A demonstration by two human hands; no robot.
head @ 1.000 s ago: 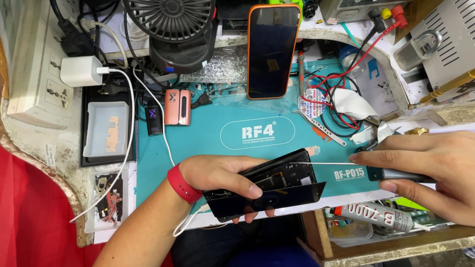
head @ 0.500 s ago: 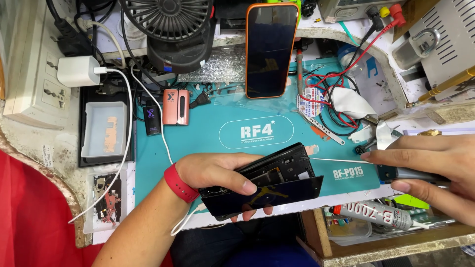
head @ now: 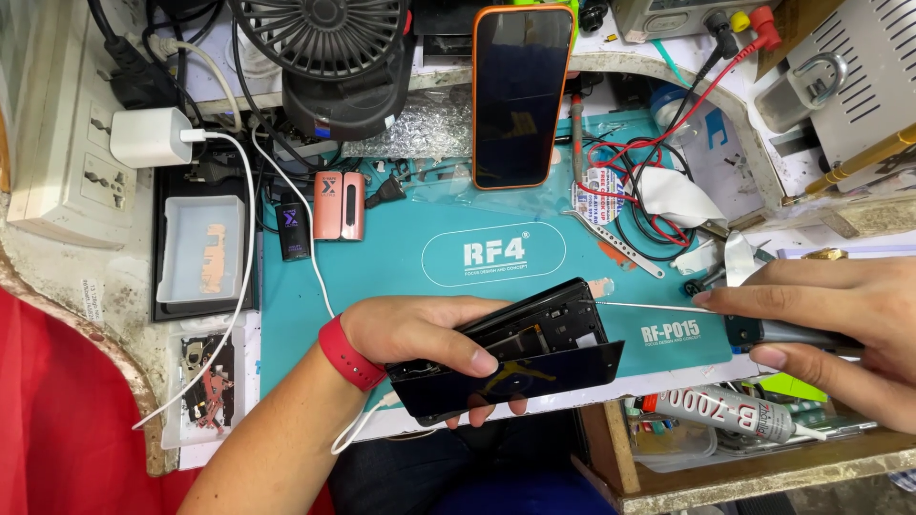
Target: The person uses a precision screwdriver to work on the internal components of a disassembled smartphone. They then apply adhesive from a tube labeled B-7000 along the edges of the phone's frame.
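Left hand (head: 420, 334) clamping opened black phone (head: 520, 348), right hand (head: 830, 324) pinching thin-tipped tool (head: 763, 329), handle mostly hidden

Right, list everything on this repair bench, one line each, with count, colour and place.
Opened black phone with lifted screen: one, black, front of mat, in the left hand's grip.
Thin metal probe tool: one, silver, tip at the phone's top edge.
Teal rubber work mat: one, bench centre.
Orange-cased phone: one, dark screen, back of mat.
Black desk fan: one, back left.
White charger plug: one, left socket strip.
Glue tube: one, grey, front right.
Left hand: red wristband, holds phone.
Right hand: holds probe.
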